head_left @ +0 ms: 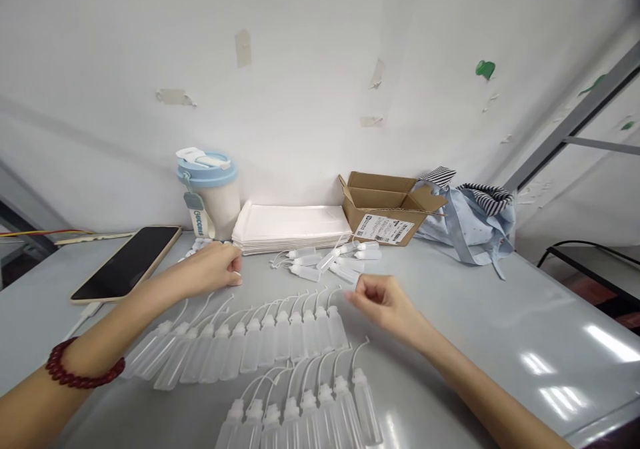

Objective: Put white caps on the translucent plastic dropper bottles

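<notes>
Two rows of small clear plastic bottles with thin curved tubes lie on the grey table, a far row (250,342) and a near row (305,412). My left hand (213,269) rests just beyond the far row's left end, fingers curled together; whether it holds anything is hidden. My right hand (383,300) hovers beyond the far row's right end, its fingers loosely curled and pinched, with nothing clearly visible in them. A loose heap of the same bottles (333,259) lies between the hands, farther back.
A stack of white flat bags (293,226) lies against the wall. Beside it stand a blue-lidded cup (210,192), an open cardboard box (387,212) and a bundled blue cloth (470,222). A phone (127,262) lies at the left on a cable.
</notes>
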Demonstrator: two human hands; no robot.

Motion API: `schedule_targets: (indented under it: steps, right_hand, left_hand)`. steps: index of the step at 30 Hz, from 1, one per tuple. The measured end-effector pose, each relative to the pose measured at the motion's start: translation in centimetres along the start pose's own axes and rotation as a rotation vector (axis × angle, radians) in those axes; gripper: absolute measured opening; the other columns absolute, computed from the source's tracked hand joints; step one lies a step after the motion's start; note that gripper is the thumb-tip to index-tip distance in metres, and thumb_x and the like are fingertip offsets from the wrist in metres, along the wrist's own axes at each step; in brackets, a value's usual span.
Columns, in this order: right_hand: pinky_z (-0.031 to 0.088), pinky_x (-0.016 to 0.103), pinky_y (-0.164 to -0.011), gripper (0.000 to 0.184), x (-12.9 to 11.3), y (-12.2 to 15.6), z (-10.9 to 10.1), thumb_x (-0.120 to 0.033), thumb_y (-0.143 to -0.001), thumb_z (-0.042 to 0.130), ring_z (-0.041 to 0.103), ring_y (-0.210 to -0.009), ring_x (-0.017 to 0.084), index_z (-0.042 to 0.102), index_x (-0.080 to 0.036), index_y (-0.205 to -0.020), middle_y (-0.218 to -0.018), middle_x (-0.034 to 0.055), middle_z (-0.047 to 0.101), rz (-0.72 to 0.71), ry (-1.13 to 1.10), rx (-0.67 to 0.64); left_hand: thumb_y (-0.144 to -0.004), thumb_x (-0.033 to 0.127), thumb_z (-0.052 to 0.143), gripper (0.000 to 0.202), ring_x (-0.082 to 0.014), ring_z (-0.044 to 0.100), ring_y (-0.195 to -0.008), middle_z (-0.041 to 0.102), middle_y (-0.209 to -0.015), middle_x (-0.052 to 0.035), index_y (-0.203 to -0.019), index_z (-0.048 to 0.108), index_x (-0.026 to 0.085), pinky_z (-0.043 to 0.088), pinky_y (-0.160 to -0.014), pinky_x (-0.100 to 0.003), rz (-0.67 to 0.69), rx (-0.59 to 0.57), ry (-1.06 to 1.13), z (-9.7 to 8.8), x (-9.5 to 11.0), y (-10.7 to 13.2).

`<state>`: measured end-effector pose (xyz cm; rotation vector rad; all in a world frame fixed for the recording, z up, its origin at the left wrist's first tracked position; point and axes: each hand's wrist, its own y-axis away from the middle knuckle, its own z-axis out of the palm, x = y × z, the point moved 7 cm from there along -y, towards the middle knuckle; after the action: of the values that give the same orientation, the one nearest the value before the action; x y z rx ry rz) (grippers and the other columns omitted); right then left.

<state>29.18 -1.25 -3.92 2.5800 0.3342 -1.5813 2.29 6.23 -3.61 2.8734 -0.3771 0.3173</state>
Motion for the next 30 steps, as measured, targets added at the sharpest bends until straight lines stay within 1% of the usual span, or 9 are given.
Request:
schedule_targets:
  steps: [2,5,9,12,18,25,27,29,30]
  right_hand:
    - [0.021,0.021,-0.043,0.036,-0.6,0.7,1.4,-0.031,-0.081,0.054,0.027,-0.047,0.007,0.035,-0.018,-0.053,-0.049,-0.0064,0.032,-0.027,0.097,-0.118]
    - [0.023,0.021,-0.043,0.032,-0.7,1.1,2.4,-0.026,-0.079,0.053,0.03,-0.047,0.007,0.036,-0.018,-0.053,-0.048,-0.0056,0.036,-0.021,0.166,-0.177]
    - [0.026,0.02,-0.043,0.029,-0.4,0.9,2.6,-0.023,-0.077,0.054,0.033,-0.047,0.008,0.037,-0.019,-0.053,-0.049,-0.0049,0.039,0.006,0.197,-0.164]
    - [0.027,0.021,-0.044,0.03,-0.3,0.8,2.6,-0.023,-0.075,0.055,0.035,-0.046,0.008,0.037,-0.019,-0.052,-0.048,-0.0048,0.04,0.007,0.226,-0.14]
    - [0.026,0.021,-0.043,0.03,0.2,0.7,2.5,-0.024,-0.074,0.056,0.036,-0.045,0.009,0.039,-0.019,-0.05,-0.046,-0.0043,0.041,0.02,0.279,-0.105]
    - [0.026,0.022,-0.044,0.032,0.5,0.3,2.3,-0.027,-0.075,0.056,0.035,-0.045,0.008,0.039,-0.018,-0.048,-0.046,-0.0043,0.041,0.042,0.322,-0.1]
    - [0.026,0.022,-0.044,0.025,0.8,0.2,2.1,-0.028,-0.074,0.058,0.037,-0.044,0.009,0.045,-0.018,-0.055,-0.045,-0.005,0.043,0.064,0.324,-0.087]
    - [0.028,0.022,-0.044,0.016,1.0,0.2,2.0,-0.03,-0.075,0.059,0.039,-0.043,0.01,0.05,-0.018,-0.069,-0.044,-0.0064,0.046,0.085,0.322,-0.075]
    - [0.029,0.022,-0.045,0.015,1.2,0.2,1.9,-0.03,-0.076,0.06,0.04,-0.042,0.01,0.051,-0.018,-0.076,-0.044,-0.007,0.047,0.087,0.32,-0.07]
  left_hand:
    - [-0.067,0.03,0.057,0.011,-0.0212,0.062,-0.067,0.066,-0.069,-0.0024,-0.064,0.054,0.02,0.039,-0.056,-0.026,-0.01,-0.007,0.017,0.1,0.4,0.0]
    - [-0.067,0.033,0.057,0.013,-0.0218,0.062,-0.067,0.067,-0.07,-0.0033,-0.067,0.055,0.02,0.039,-0.055,-0.026,-0.02,-0.019,0.028,0.1,0.7,0.2]
    - [-0.07,0.035,0.053,0.017,-0.0222,0.06,-0.064,0.066,-0.067,-0.0044,-0.065,0.056,0.019,0.036,-0.054,-0.027,-0.039,-0.017,0.018,0.0,0.8,0.4]
    - [-0.069,0.032,0.053,0.016,-0.0216,0.059,-0.061,0.064,-0.064,-0.0045,-0.061,0.055,0.019,0.034,-0.053,-0.027,-0.053,-0.013,0.01,0.0,0.7,0.4]
    - [-0.064,0.029,0.056,0.011,-0.0215,0.06,-0.066,0.065,-0.069,-0.0046,-0.06,0.057,0.018,0.036,-0.055,-0.026,-0.07,-0.006,0.02,0.1,0.5,0.3]
    - [-0.066,0.028,0.056,0.01,-0.0216,0.06,-0.066,0.065,-0.069,-0.0047,-0.062,0.057,0.018,0.035,-0.055,-0.027,-0.067,0.004,0.004,0.3,0.4,0.2]
    - [-0.068,0.028,0.056,0.011,-0.0218,0.06,-0.068,0.065,-0.07,-0.0052,-0.063,0.057,0.018,0.036,-0.056,-0.027,-0.061,0.001,-0.004,0.4,0.3,0.2]
    - [-0.069,0.029,0.056,0.012,-0.0221,0.06,-0.07,0.065,-0.071,-0.0057,-0.065,0.057,0.018,0.036,-0.056,-0.027,-0.056,-0.005,-0.01,0.5,0.3,0.2]
    - [-0.069,0.029,0.056,0.012,-0.0221,0.06,-0.069,0.065,-0.071,-0.0058,-0.065,0.057,0.018,0.036,-0.056,-0.027,-0.056,-0.007,-0.014,0.5,0.3,0.2]
